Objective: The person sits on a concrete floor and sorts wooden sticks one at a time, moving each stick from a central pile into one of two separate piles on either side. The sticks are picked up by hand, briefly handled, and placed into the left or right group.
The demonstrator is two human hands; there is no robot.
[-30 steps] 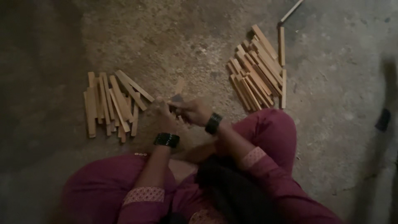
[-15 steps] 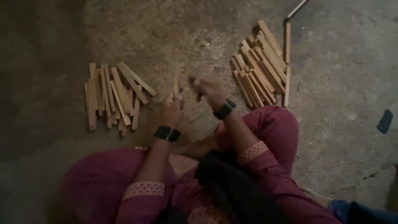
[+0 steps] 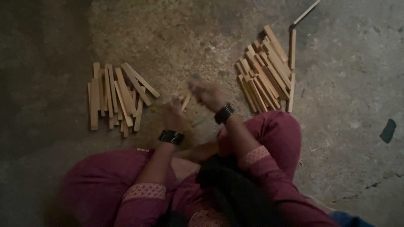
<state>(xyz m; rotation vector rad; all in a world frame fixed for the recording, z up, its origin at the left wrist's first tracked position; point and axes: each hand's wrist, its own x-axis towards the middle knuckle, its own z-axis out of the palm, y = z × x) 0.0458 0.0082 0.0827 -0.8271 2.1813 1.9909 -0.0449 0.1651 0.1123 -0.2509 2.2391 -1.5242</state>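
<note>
- Wooden stick (image 3: 185, 102) pinched in left hand (image 3: 173, 110), just above concrete floor (image 3: 168, 38), between two stick piles.
- Right hand (image 3: 205, 93) blurred beside it, grip impossible to tell.
- Left pile (image 3: 118, 98) and right pile (image 3: 266, 73) well apart.

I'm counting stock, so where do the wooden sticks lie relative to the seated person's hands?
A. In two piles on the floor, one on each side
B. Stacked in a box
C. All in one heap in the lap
A: one pile of wooden sticks lies left of the left hand, another pile right of the right hand, both on the bare floor.
</note>
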